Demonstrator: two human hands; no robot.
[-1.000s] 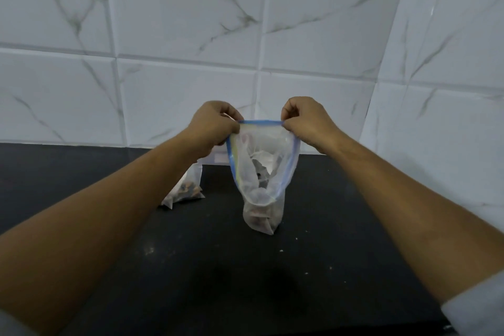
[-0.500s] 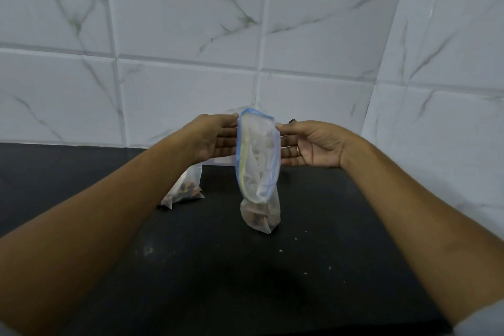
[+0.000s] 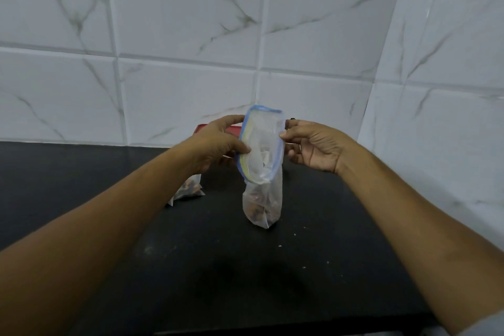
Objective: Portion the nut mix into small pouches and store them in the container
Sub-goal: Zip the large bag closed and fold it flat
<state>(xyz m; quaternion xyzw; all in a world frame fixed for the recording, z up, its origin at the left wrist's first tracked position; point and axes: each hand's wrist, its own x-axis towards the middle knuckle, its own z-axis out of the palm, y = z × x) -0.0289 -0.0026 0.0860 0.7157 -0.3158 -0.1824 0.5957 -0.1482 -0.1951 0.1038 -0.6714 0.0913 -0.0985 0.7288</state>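
One nut pouch (image 3: 262, 161), left hand (image 3: 218, 142), right hand (image 3: 313, 147) gripping its rim

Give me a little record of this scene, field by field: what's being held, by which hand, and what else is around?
Held item: zip pouch, blue-rimmed mouth open, nut mix at its bottom
Left hand: grips the pouch's left rim
Right hand: pinches the right rim
Also on counter: second pouch, partly hidden by the left arm
Behind left hand: red object, mostly hidden
Surface: black counter
Backdrop: white marbled tiles
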